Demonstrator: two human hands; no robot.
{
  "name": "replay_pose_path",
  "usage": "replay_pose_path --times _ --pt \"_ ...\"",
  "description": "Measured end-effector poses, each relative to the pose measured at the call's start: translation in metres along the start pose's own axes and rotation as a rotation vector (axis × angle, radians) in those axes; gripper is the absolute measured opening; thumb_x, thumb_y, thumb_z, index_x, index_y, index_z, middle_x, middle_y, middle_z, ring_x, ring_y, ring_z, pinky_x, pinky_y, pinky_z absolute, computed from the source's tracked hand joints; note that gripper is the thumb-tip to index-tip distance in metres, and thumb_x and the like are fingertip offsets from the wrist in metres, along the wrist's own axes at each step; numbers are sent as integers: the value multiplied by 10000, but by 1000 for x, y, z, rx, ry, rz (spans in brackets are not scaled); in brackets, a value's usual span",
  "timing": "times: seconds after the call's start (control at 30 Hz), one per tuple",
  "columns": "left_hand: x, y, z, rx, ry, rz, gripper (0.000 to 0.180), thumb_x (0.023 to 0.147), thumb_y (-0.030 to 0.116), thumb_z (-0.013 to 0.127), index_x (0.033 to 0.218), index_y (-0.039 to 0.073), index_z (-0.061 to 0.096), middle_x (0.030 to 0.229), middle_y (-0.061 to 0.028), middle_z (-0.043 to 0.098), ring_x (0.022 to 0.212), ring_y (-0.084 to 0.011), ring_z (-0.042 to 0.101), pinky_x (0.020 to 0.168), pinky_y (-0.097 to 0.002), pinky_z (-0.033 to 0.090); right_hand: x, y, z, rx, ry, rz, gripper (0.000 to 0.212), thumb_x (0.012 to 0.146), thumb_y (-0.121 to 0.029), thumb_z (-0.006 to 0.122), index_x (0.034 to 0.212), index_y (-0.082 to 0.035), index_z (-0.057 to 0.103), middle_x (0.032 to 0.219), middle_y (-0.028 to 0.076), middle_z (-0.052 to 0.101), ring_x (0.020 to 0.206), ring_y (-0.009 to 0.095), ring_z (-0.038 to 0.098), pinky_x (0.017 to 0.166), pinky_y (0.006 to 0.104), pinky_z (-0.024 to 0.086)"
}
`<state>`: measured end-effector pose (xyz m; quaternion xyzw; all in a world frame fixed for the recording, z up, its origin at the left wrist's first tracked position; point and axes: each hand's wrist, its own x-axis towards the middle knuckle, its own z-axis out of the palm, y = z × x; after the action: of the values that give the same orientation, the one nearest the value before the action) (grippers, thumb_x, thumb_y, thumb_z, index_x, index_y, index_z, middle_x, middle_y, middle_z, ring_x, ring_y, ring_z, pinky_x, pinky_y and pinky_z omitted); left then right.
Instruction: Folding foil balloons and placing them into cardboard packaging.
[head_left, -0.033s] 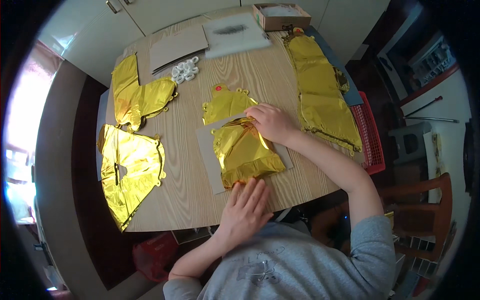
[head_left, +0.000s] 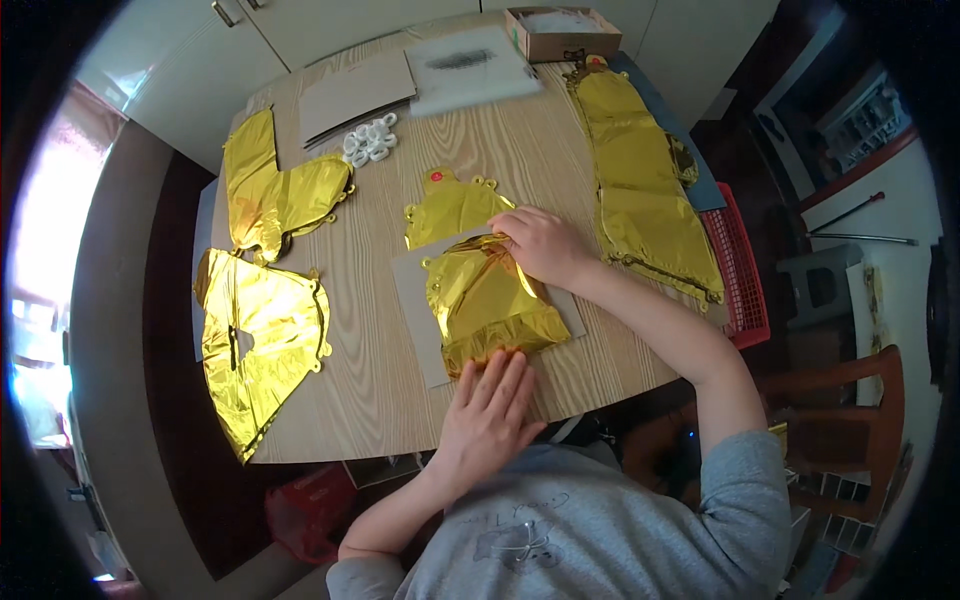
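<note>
A flat gold foil balloon (head_left: 480, 300) lies over a grey card (head_left: 412, 290) in front of me, its near end folded over. Part of the gold foil (head_left: 450, 212), with small tabs and a red dot, shows beyond the card's far edge. My left hand (head_left: 490, 400) rests flat, fingers stretched, its tips against the near fold. At the far right corner of the folded foil, my right hand (head_left: 540, 245) has its fingers curled closed on the gathered foil; its fingertips are partly hidden.
More flat gold foil balloons lie at left (head_left: 270, 330) and right (head_left: 640, 160). Farther back are white rings (head_left: 371, 140), stacked grey cards (head_left: 360, 92), a clear plastic sheet (head_left: 475, 70) and a cardboard box (head_left: 565, 40). A red basket (head_left: 740, 270) stands past the right edge.
My left hand has slid slightly away from me, its fingertips now further onto the near fold. The right hand stays where it was.
</note>
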<state>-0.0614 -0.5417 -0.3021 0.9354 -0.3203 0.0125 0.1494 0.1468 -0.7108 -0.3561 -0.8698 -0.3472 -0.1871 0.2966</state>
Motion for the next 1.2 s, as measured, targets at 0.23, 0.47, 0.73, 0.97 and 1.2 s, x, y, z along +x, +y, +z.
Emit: replay_pose_path --times 0.23,0.47,0.73,0.97,1.2 --pt "3 -6 13 59 -50 -66 844 816 627 571 1396 26 449 1483 -170 379 1411 -393 271 1112 -624 174 4 0 1 -8 12 14 96 801 -93 618 892 -83 593 858 74 656 861 278 639 761 400 521" --pt "7 -5 16 105 -83 -79 914 791 731 501 1435 87 421 1517 -159 327 1406 -485 198 1046 -731 126 8 0 -3 -20 -54 63 103 816 -106 638 914 -86 614 879 78 669 859 291 647 762 416 522" --pt "9 -4 15 114 -120 -102 916 791 763 461 1457 137 400 1542 -126 288 1403 -508 159 1027 -760 93 8 -1 -23 366 -214 322 681 789 -314 751 1344 -97 422 1294 190 537 1198 335 539 983 429 453" --pt "10 -3 13 108 -144 -117 923 776 762 481 1473 166 377 1544 -112 288 1403 -506 158 1028 -763 92 -26 -18 -70 -7 -651 -9 1271 544 -606 828 1508 -112 163 1556 250 76 1446 428 98 1182 514 139" --pt "10 -3 13 92 -139 -127 906 770 752 503 1458 171 405 1543 -109 291 1407 -500 159 1026 -764 98 -18 -22 -68 -75 -624 126 1250 526 -531 863 1505 -135 194 1553 191 157 1407 410 201 1145 505 204"
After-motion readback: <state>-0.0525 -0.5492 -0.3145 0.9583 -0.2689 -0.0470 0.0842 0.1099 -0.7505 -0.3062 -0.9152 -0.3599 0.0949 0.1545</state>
